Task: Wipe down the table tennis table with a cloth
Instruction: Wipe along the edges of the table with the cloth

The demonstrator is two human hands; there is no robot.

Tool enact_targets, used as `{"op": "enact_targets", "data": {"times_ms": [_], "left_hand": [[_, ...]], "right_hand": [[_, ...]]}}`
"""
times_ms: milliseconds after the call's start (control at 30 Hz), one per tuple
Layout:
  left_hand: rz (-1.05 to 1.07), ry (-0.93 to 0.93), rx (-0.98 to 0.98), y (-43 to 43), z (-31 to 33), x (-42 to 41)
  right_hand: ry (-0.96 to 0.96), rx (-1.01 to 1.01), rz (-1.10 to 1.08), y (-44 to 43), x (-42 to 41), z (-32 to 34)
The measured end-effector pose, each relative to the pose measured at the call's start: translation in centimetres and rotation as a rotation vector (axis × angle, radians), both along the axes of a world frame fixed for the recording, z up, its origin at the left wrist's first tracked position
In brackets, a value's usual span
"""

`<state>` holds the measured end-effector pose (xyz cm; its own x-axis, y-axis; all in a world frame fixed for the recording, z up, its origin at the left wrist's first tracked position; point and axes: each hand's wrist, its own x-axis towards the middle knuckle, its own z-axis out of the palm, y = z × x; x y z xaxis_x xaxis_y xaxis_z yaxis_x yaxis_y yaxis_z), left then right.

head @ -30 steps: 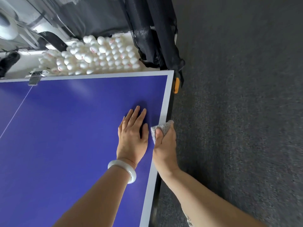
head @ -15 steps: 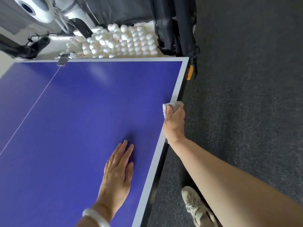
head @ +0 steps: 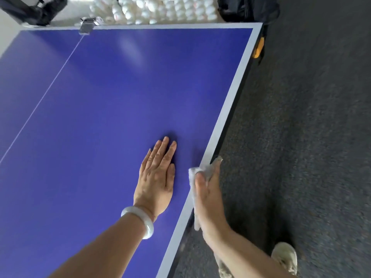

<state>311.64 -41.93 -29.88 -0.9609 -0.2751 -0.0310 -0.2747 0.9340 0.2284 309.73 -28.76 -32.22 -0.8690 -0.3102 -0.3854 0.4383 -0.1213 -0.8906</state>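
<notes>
The blue table tennis table (head: pixel 120 97) fills the left and middle of the head view, its pale border running down the right side. My left hand (head: pixel 156 179) lies flat on the blue surface near that border, fingers straight, a white bangle on the wrist. My right hand (head: pixel 208 197) grips a small grey-white cloth (head: pixel 200 171) against the table's right edge, thumb on top and fingers hidden down the side.
Several white balls (head: pixel 160 9) are heaped beyond the table's far end, beside a black bag (head: pixel 247 9). A metal clamp (head: pixel 87 25) sits on the far edge. An orange corner piece (head: pixel 259 47) is at the far right corner. Grey carpet (head: pixel 311 137) lies to the right, my shoe (head: pixel 285 259) on it.
My right hand has slid the cloth back along the table's right edge toward me. My left hand stays flat on the blue surface, now alongside the right hand.
</notes>
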Motion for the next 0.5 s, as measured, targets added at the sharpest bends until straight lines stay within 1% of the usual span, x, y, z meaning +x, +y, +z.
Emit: {"op": "enact_targets", "data": {"times_ms": [100, 167, 233, 367, 433, 500], "left_hand": [[-0.004, 0.008, -0.009, 0.0, -0.2, 0.0], [-0.001, 0.016, -0.006, 0.0, -0.2, 0.0], [0.004, 0.017, -0.005, 0.0, -0.2, 0.0], [-0.014, 0.007, -0.015, 0.0, -0.2, 0.0], [-0.022, -0.001, -0.017, 0.0, -0.2, 0.1], [-0.016, 0.003, -0.014, 0.0, -0.2, 0.1]], "right_hand": [[-0.079, -0.012, -0.085, 0.2, -8.2, -0.5], [-0.077, -0.086, -0.139, -0.1, -10.4, -0.3], [-0.017, -0.105, -0.154, -0.6, -8.0, -0.7], [0.127, -0.026, -0.128, -0.9, 5.3, -1.9], [0.112, -0.031, -0.113, -0.5, 9.8, -1.4], [0.040, -0.106, -0.111, -0.6, 8.7, -1.2]]}}
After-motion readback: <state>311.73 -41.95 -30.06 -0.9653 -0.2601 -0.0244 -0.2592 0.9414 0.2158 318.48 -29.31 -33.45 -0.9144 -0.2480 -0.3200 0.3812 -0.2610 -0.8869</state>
